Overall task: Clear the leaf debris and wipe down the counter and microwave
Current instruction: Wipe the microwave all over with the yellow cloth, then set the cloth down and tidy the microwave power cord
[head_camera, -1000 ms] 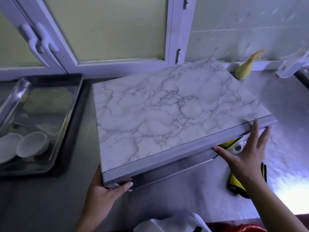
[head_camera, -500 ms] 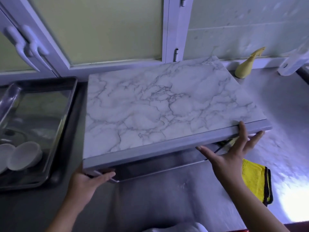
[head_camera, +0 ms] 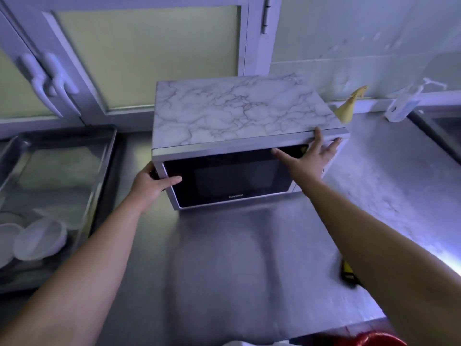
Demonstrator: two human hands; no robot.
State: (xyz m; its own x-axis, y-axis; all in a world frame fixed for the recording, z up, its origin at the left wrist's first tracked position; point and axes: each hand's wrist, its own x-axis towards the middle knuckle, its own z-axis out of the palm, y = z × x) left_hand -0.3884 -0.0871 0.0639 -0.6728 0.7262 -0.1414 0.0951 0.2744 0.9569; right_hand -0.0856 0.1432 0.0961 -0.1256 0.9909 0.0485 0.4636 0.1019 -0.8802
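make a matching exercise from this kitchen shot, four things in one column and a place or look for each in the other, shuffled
1 microwave
2 metal tray
3 yellow bottle
4 yellow cloth

a holds white bowls
b partly hidden behind the right arm
c marble-patterned top
d stands by the back wall

Pairs: 1-c, 2-a, 3-d, 4-b

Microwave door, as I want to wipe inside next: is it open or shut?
Shut: the dark door lies flush in the front frame of the microwave, with no gap showing along its edges.
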